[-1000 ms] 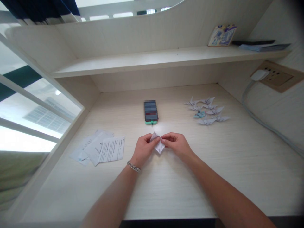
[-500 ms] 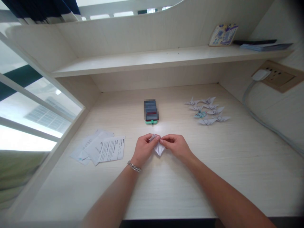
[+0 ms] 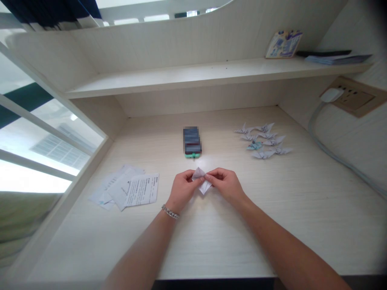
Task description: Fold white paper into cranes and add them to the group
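Note:
A small folded piece of white paper [image 3: 205, 187], diamond-shaped with creases, is held between both hands over the desk. My left hand [image 3: 185, 186] pinches its left side, thumb on top. From the right, my right hand [image 3: 225, 183] grips the opposite side between thumb and fingers. The upper point of the paper shows above the thumbs and the lower point below them. Several folded paper cranes [image 3: 263, 154] sit in a cluster at the right back, one of them bluish. To the left lie several loose printed sheets [image 3: 141, 189], overlapping.
A phone [image 3: 192, 140] with a green lower edge lies behind my hands on the desk [image 3: 193, 245]. Above runs a shelf [image 3: 169, 80] with a small printed box [image 3: 283, 44] and papers. A white plug [image 3: 331, 95] and its cable [image 3: 335, 155] are at the right wall.
The upper point of the paper now stands out more, raised between my hands. My right hand has shifted slightly up and to the right; the left has barely moved.

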